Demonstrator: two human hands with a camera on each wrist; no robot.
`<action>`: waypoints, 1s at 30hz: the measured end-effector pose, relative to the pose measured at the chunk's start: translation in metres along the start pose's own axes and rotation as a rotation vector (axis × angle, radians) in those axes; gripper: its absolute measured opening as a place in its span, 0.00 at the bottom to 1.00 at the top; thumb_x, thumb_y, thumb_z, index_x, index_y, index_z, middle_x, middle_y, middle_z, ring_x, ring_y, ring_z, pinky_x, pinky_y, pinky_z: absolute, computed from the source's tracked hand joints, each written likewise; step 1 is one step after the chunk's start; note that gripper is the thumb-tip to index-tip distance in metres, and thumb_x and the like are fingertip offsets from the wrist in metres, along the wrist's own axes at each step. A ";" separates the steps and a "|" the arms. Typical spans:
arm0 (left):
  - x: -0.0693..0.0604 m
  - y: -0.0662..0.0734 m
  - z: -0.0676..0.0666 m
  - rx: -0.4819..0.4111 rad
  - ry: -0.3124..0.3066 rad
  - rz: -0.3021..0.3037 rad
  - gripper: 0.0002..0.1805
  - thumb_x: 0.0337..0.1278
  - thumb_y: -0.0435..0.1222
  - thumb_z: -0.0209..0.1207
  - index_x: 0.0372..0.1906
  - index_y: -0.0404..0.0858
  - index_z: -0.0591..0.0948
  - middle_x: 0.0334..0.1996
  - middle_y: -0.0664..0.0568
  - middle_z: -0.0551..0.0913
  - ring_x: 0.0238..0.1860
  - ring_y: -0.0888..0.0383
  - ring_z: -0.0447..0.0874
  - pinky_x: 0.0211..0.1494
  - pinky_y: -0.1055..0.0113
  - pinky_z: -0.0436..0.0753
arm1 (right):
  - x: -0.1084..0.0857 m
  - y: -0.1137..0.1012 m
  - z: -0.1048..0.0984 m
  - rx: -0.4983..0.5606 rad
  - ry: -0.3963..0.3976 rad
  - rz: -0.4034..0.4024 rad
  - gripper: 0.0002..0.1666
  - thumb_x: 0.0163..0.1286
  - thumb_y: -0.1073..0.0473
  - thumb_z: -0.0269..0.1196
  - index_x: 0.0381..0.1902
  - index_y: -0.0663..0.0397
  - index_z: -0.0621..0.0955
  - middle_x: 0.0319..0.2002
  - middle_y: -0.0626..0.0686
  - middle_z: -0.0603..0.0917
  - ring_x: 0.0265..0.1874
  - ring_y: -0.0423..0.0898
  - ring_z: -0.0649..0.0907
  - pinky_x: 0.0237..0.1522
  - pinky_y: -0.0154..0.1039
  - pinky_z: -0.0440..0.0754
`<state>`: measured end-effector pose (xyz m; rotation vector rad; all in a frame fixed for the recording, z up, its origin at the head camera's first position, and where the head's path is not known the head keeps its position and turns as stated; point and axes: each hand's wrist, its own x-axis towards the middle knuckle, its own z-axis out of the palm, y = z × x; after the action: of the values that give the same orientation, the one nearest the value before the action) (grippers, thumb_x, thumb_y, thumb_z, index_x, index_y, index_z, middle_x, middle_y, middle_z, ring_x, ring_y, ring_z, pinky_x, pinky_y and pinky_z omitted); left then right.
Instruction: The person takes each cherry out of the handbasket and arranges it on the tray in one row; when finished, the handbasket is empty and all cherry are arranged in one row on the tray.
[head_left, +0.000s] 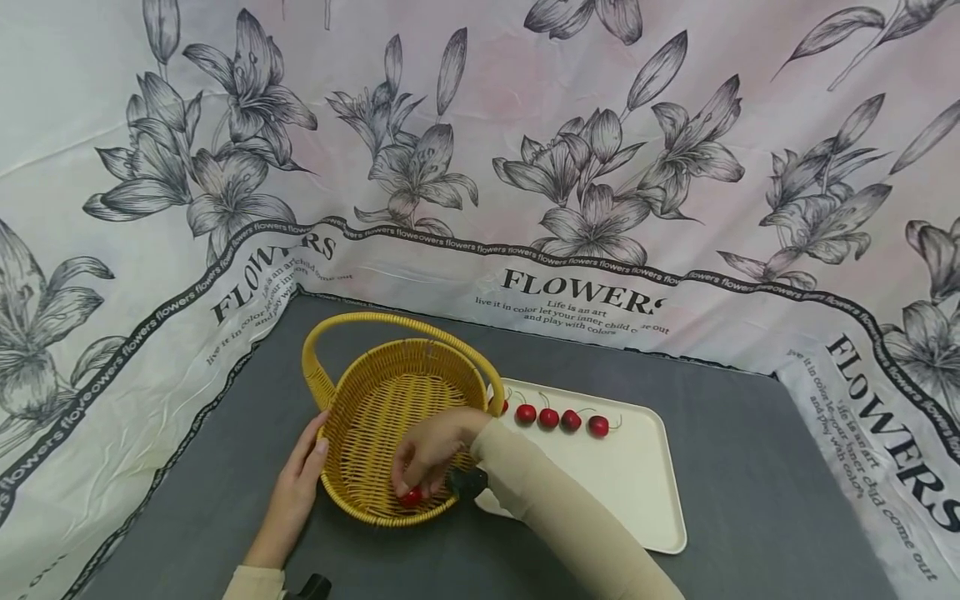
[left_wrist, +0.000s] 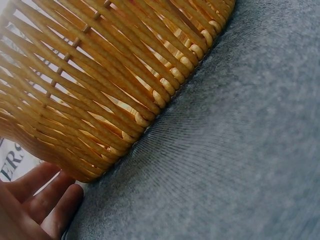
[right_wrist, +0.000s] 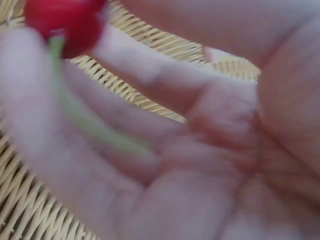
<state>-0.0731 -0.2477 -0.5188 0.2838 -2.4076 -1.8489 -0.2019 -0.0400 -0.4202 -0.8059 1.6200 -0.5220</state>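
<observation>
A yellow woven basket (head_left: 405, 392) with a tall arched handle stands on the grey table. Inside it, near the front wall, my right hand (head_left: 431, 454) pinches a red cherry (head_left: 410, 497) between its fingers. The right wrist view shows that cherry (right_wrist: 70, 22) at the fingertips, its green stem lying along the fingers. My left hand (head_left: 296, 483) rests against the basket's left side with fairly straight fingers. In the left wrist view, the fingers (left_wrist: 62, 200) touch the outer wall low down, close to the table.
A cream rectangular tray (head_left: 622, 492) lies right of the basket, partly beneath my right forearm. Several stemmed cherries (head_left: 548, 418) sit in a row along its far side, one partly hidden by the basket handle. Flower-printed cloth (head_left: 585, 167) stands around the table.
</observation>
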 end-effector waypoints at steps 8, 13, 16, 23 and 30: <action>-0.001 0.001 0.003 0.000 -0.005 0.010 0.26 0.75 0.51 0.39 0.74 0.61 0.55 0.75 0.54 0.50 0.74 0.45 0.47 0.68 0.38 0.56 | -0.043 0.010 0.014 0.232 0.236 -0.224 0.08 0.67 0.58 0.63 0.42 0.54 0.81 0.36 0.52 0.84 0.32 0.48 0.85 0.41 0.49 0.84; -0.001 0.002 0.004 0.007 -0.011 0.003 0.26 0.75 0.52 0.38 0.74 0.62 0.54 0.75 0.54 0.51 0.74 0.46 0.47 0.68 0.39 0.56 | -0.086 0.027 0.033 0.314 0.345 -0.330 0.11 0.70 0.56 0.61 0.48 0.52 0.80 0.38 0.52 0.83 0.34 0.46 0.84 0.40 0.42 0.84; 0.001 0.003 0.003 0.016 -0.020 0.002 0.27 0.75 0.53 0.38 0.74 0.62 0.53 0.76 0.54 0.50 0.74 0.46 0.47 0.68 0.38 0.56 | -0.108 0.039 0.045 0.390 0.392 -0.366 0.16 0.70 0.55 0.60 0.52 0.55 0.79 0.40 0.54 0.83 0.35 0.46 0.84 0.43 0.42 0.83; -0.002 0.006 -0.005 0.037 -0.008 -0.029 0.28 0.75 0.53 0.37 0.75 0.59 0.52 0.76 0.51 0.49 0.74 0.45 0.47 0.67 0.40 0.57 | -0.140 0.079 0.071 0.568 0.486 -0.417 0.19 0.72 0.57 0.57 0.55 0.64 0.77 0.44 0.55 0.83 0.41 0.47 0.83 0.48 0.44 0.82; 0.002 0.007 -0.001 0.036 -0.020 -0.032 0.28 0.75 0.52 0.37 0.75 0.59 0.52 0.76 0.52 0.49 0.73 0.46 0.48 0.67 0.41 0.57 | -0.155 0.139 0.087 0.676 0.652 -0.358 0.14 0.73 0.59 0.56 0.50 0.64 0.76 0.39 0.53 0.81 0.38 0.47 0.83 0.43 0.42 0.81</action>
<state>-0.0758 -0.2477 -0.5122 0.3102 -2.4659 -1.8325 -0.1365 0.1758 -0.4354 -0.4155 1.6952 -1.6169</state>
